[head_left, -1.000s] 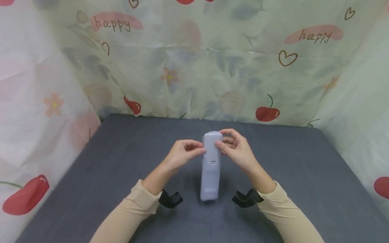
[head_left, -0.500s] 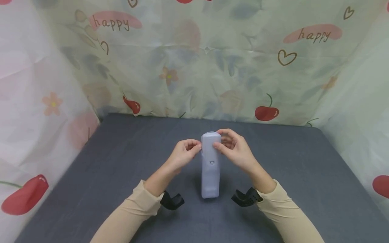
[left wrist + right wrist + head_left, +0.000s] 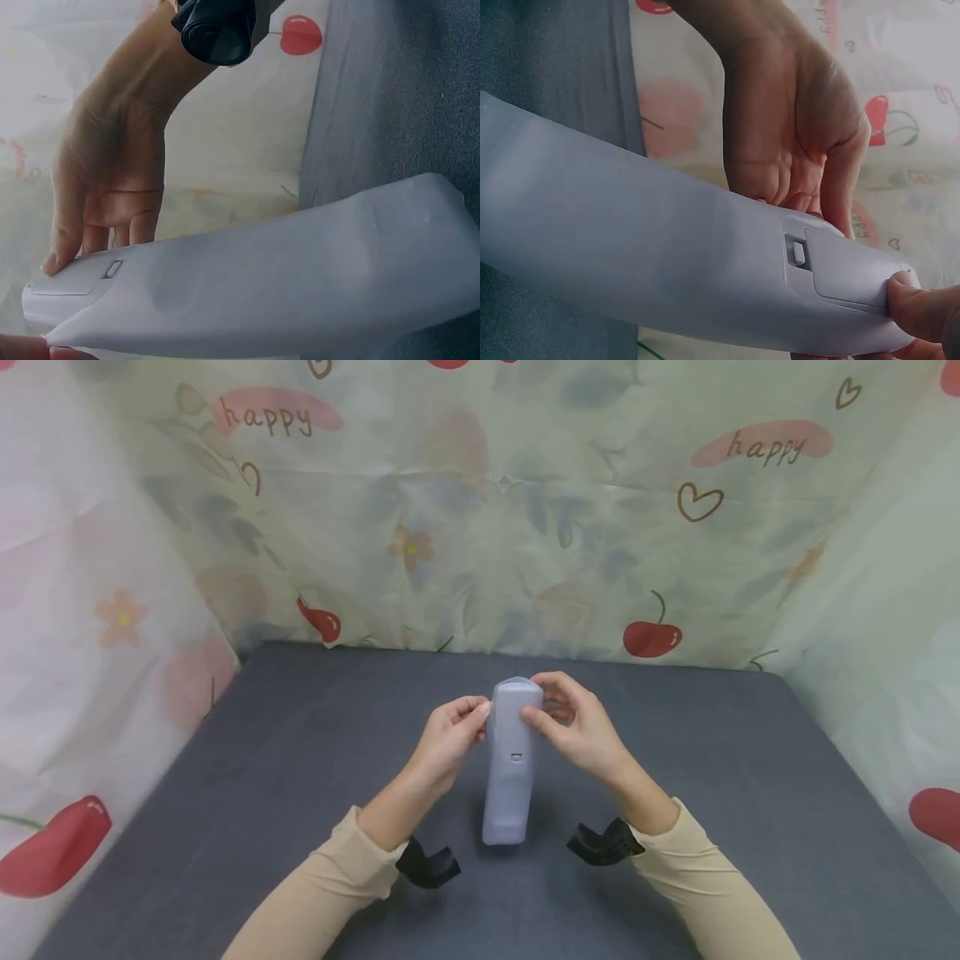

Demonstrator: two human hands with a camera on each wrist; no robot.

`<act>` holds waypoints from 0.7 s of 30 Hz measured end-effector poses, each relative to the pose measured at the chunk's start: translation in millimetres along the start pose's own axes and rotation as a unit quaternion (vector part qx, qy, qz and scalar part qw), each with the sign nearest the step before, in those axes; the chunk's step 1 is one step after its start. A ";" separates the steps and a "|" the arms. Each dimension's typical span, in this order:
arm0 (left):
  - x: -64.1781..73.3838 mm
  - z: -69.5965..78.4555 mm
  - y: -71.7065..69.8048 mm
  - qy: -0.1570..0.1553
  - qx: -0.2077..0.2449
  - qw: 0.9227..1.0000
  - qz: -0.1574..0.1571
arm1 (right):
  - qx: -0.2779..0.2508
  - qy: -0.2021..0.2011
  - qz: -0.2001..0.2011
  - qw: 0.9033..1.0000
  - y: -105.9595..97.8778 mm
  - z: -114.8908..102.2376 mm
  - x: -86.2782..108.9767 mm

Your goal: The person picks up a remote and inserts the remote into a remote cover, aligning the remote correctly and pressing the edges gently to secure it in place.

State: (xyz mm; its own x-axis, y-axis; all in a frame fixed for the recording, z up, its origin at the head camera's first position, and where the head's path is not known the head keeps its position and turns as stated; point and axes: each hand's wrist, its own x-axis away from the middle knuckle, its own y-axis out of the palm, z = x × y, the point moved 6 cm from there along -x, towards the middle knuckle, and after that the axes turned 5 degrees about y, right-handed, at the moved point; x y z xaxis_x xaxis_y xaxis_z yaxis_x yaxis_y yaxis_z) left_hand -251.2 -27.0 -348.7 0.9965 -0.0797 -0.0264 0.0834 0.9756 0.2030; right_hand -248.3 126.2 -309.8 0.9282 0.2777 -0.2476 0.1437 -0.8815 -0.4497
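Note:
A pale white remote control (image 3: 512, 777) stands nearly upright above the table, its back toward the head camera. A thin translucent protective sleeve (image 3: 300, 277) covers its lower body. The exposed upper back shows a battery cover (image 3: 855, 266) with a small latch (image 3: 800, 254). My left hand (image 3: 444, 739) pinches the sleeve's edge at the upper left, where the film is drawn out to a point in the left wrist view. Around the upper right side, my right hand (image 3: 583, 727) grips the remote, thumb on the back. The remote's front is hidden.
A dark grey cloth-covered table (image 3: 300, 777) lies below. Patterned curtains (image 3: 487, 560) with cherries and lettering enclose the back and both sides. Black wrist mounts (image 3: 429, 864) stick out inward from both forearms, near the remote's lower end.
My left hand has risen slightly and rolled, its fingertips now closed on the sleeve's edge. The remote's lower end has swung a little left. My right hand keeps nearly the same grip.

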 end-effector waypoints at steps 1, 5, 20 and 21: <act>0.5 0.6 0.4 0.005 0.010 1.000 -0.001 | 0.004 -0.004 0.003 1.000 0.5 -0.9 0.0; 2.1 2.8 0.3 0.023 0.024 0.999 0.000 | 0.011 -0.011 0.011 1.000 3.4 -2.9 -0.8; 1.9 14.4 -3.3 0.110 -0.133 0.985 0.003 | 0.020 -0.005 0.014 1.000 7.3 -4.3 -2.4; 1.2 14.7 -4.1 0.110 -0.143 0.984 0.008 | 0.019 -0.006 0.011 1.000 7.3 -4.4 -3.0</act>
State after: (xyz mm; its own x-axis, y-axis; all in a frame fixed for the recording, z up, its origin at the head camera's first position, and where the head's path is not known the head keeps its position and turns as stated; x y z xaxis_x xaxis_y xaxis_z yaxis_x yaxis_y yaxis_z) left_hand -250.2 -34.1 -335.2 0.9687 -0.0483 -0.2435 0.0301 0.9965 -0.0779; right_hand -248.6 117.3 -308.6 0.9266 0.2632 -0.2685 0.1096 -0.8722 -0.4767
